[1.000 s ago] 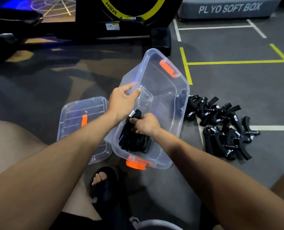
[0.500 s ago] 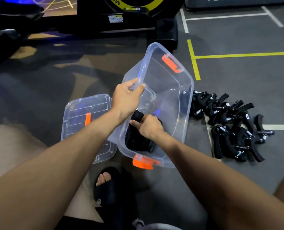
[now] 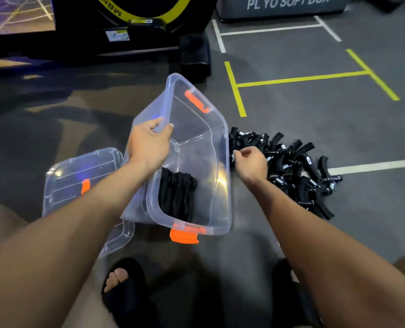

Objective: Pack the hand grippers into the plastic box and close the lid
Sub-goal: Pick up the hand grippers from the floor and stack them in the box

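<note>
- Left hand (image 3: 149, 147) up at the far left rim of the clear plastic box with orange latches (image 3: 216, 147), fingers (image 3: 167, 129) curled over the rim, gripping it.
- Box tipped up on its near end, open side facing right and up, near orange latch low by the floor.
- A row of black hand grippers already packed (image 3: 176, 197) inside the box, stacked against its lower left wall.
- Right hand (image 3: 251, 162) outside the box, just beside its right wall, over the near edge of the pile of black hand grippers with small metal springs (image 3: 296, 166).
- Right fingers loosely curled, thumb and first finger close together; cannot tell if anything small is pinched between them.
- Pile lying on the grey floor with yellow and white lines (image 3: 315, 102), right of the box and touching its side.
- Clear plastic lid with an orange clip (image 3: 78, 176) flat on the floor, left of the box, partly under the left arm and the box.
- Black open-toe sandal on a foot (image 3: 123, 287) at the bottom, below the box.
- Grey block with white letters "PL YO SOFT BOX" (image 3: 284, 5) far away at the top.
- Big black machine with a yellow ring (image 3: 135, 24) at the top left.
</note>
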